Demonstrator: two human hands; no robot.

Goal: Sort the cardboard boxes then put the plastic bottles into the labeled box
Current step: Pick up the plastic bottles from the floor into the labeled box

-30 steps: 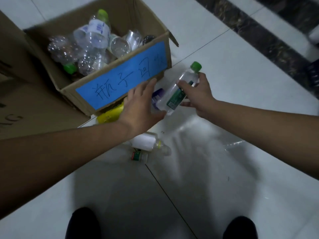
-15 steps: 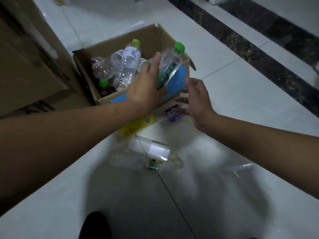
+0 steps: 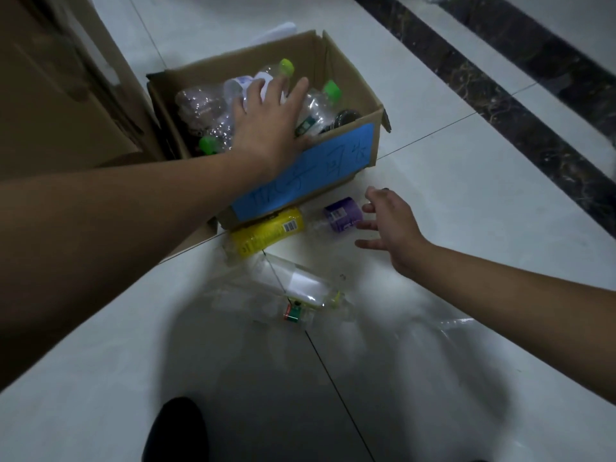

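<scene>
Bottles (image 3: 206, 108) fill much of the labelled box (image 3: 376, 138), and our left hand (image 3: 266, 128) lies open and flat on top of them, fingers straight, gripping nothing. Our right hand (image 3: 390, 225) is open too, fingers spread and empty, just beside a purple bottle (image 3: 343, 215) on the floor (image 3: 466, 195); we cannot tell whether the fingertips touch it. Beyond that bottle from the right hand, a yellow bottle (image 3: 266, 233) lies against the foot of the box. Clear bottles (image 3: 300, 285) lie loose nearer to us. As we judge it, the round purple bottle could roll away at a glancing touch and slip under the box edge. Pressing down with the left hand could tip the light box or pop a crushed bottle back out. The clear ones are easy to miss.
</scene>
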